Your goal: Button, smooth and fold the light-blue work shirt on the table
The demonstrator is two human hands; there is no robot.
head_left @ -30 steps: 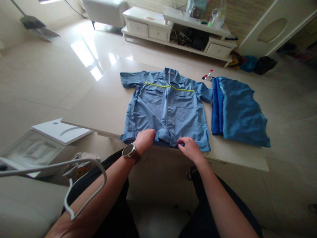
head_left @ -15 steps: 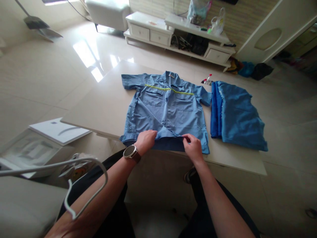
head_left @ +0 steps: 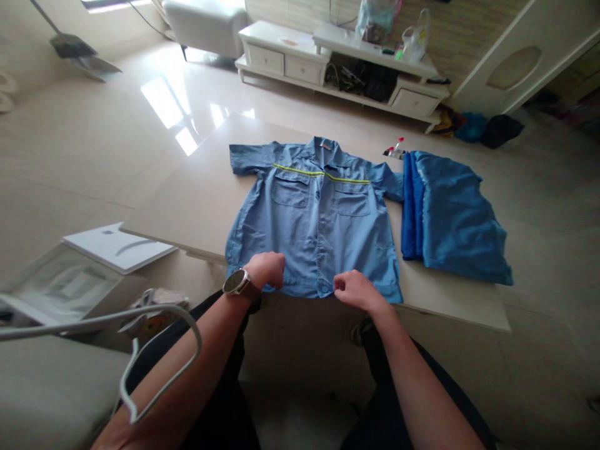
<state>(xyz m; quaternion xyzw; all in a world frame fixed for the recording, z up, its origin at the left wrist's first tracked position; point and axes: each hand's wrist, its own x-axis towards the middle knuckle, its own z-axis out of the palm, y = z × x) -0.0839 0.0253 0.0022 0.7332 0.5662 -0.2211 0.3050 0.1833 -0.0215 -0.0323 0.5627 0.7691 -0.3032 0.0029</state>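
A blue short-sleeved work shirt (head_left: 295, 231) lies front up on a pale table (head_left: 182, 194), its collar pointing away from me. A yellow stripe crosses its chest above two flap pockets. My left hand (head_left: 268, 269), with a watch on the wrist, is closed on the hem left of the front placket. Just right of the placket, my right hand (head_left: 355, 289) is closed with curled fingers on the same hem. The hem hangs at the table's near edge and looks fairly straight between the hands.
Folded blue cloth (head_left: 462, 219) lies on the table's right side, touching the right sleeve. Bottles with red caps (head_left: 398, 147) stand behind it. A white box (head_left: 122, 247) is left of the table, and a bent white rod (head_left: 192, 325) crosses above my left forearm. A TV cabinet (head_left: 300, 65) stands behind.
Both hands have moved slightly toward me, pulling the hem with them. The raised hem has come down, its dark inside no longer shows, and the shirt front is flatter.
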